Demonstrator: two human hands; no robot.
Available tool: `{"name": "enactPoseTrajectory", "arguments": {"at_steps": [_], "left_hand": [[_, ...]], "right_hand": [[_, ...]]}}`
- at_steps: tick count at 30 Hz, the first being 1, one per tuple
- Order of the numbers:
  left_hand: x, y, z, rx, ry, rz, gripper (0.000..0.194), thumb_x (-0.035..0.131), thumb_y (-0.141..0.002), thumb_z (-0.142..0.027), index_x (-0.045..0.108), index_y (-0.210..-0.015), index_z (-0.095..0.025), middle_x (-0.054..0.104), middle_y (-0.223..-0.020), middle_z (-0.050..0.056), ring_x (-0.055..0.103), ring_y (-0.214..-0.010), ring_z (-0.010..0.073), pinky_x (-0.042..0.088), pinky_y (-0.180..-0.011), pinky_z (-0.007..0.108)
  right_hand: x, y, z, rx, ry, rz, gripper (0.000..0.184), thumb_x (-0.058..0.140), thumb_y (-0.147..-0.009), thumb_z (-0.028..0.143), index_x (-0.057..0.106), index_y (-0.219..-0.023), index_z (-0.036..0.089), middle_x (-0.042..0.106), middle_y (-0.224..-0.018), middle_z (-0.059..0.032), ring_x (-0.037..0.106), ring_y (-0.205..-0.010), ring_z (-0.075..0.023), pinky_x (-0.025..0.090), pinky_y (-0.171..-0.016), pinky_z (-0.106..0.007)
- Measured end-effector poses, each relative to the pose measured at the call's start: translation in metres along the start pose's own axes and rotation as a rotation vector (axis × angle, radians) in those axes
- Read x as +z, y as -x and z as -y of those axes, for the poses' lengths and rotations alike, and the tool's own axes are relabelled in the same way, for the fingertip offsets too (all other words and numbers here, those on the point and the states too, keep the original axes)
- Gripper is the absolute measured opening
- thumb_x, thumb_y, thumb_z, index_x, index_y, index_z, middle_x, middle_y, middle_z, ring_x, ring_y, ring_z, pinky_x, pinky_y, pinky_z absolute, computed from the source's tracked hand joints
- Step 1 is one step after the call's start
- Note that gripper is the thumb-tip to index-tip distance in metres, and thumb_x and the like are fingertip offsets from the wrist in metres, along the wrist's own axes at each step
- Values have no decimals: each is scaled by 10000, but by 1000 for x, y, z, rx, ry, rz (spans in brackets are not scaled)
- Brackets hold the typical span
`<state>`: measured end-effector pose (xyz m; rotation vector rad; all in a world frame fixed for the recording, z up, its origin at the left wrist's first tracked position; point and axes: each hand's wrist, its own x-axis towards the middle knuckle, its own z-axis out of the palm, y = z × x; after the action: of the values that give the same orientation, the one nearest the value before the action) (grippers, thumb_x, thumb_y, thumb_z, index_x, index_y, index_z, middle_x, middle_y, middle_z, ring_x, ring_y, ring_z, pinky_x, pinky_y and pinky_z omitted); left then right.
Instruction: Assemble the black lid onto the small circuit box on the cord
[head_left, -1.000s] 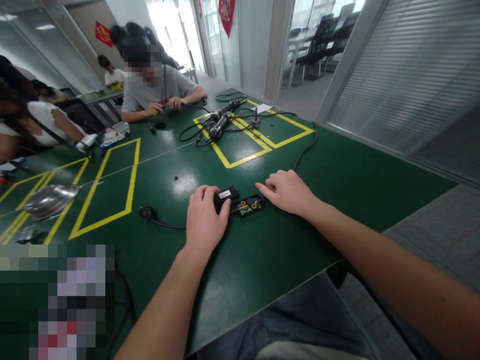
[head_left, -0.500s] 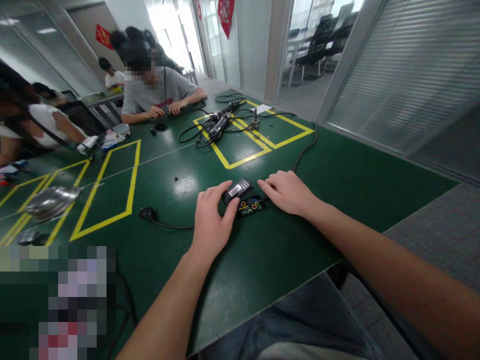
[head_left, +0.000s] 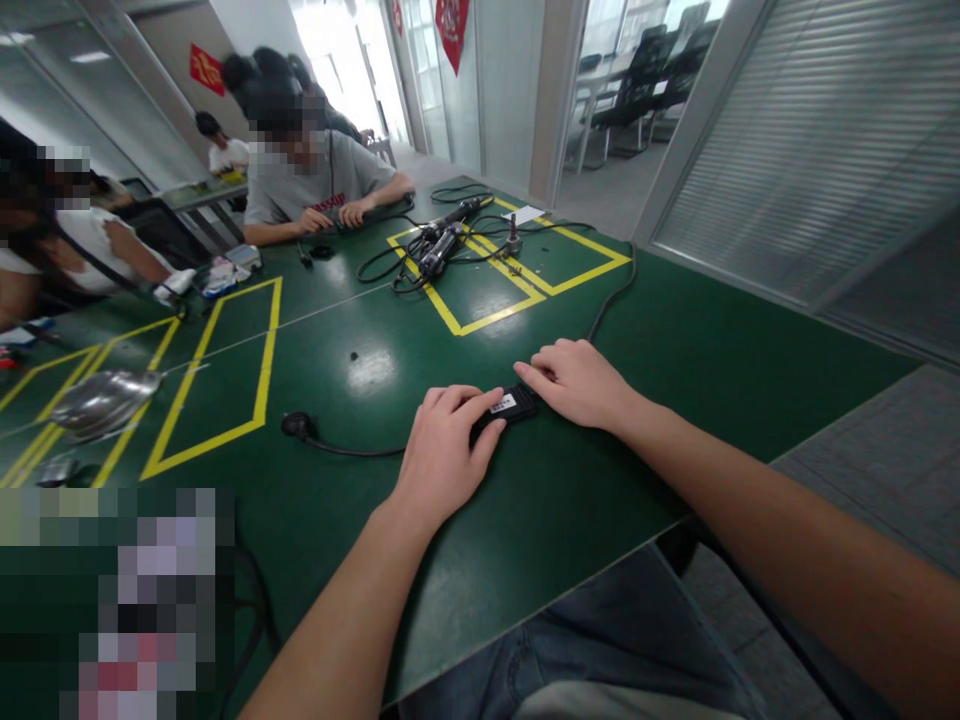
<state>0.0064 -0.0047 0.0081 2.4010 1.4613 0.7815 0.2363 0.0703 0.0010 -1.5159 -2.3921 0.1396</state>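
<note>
Our left hand (head_left: 448, 440) pinches black case (head_left: 519, 402) | long axis runs sideways, right end farther off | our right hand (head_left: 576, 380) curls there; we can't tell its grip

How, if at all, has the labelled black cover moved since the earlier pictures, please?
Yes: judged against the yellow tape frame, the labelled black cover has moved rightward and slightly nearer the person, with the left hand on it.
</note>
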Motion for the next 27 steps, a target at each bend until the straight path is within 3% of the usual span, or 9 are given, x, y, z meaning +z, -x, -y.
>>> {"name": "enactPoseTrajectory", "arguments": {"at_steps": [11, 16, 21, 24, 27], "left_hand": [[1, 0, 2, -10, -2, 6, 326, 717, -1048, -239, 762, -1370, -219, 773, -1217, 93, 659, -1146, 289, 569, -1049, 469], [-1, -2, 2, -38, 26, -27, 326, 666, -1066, -239, 719, -1388, -243, 776, -1246, 84, 683, -1140, 277, 573, -1037, 454], [-5, -4, 11, -225, -73, -196, 276, 687, -1030, -234, 701, -1306, -233, 787, -1266, 107, 698, -1173, 314, 566, -1044, 494], [-6, -5, 19, -362, -124, -185, 265, 706, -1004, -225, 701, -1268, -235, 798, -1207, 112, 703, -1155, 338, 576, -1009, 511], [-6, -4, 22, -367, -165, -203, 217, 710, -989, -218, 725, -1205, -229, 754, -1279, 130, 674, -1201, 342, 568, -1042, 521]], "right_hand": [[-3, 0, 1, -10, -16, 8, 542, 498, -1110, 547, 566, -673, 234, 682, -751, -65, 582, -790, -248, 320, -758, -389], [0, 0, 0, -12, -18, 1, 571, 411, -1150, 505, 620, -696, 229, 713, -788, -83, 604, -821, -258, 320, -766, -396], [-1, 0, -1, -5, -44, -14, 552, 422, -1146, 460, 592, -673, 232, 678, -766, -68, 577, -801, -247, 327, -756, -392], [-3, 0, -1, 3, -71, -36, 557, 424, -1142, 441, 585, -651, 231, 665, -784, -74, 561, -814, -252, 343, -757, -399], [-4, 1, -1, 36, -77, -30, 564, 416, -1143, 429, 586, -643, 230, 651, -783, -76, 553, -816, -255, 346, -760, -408]]}}
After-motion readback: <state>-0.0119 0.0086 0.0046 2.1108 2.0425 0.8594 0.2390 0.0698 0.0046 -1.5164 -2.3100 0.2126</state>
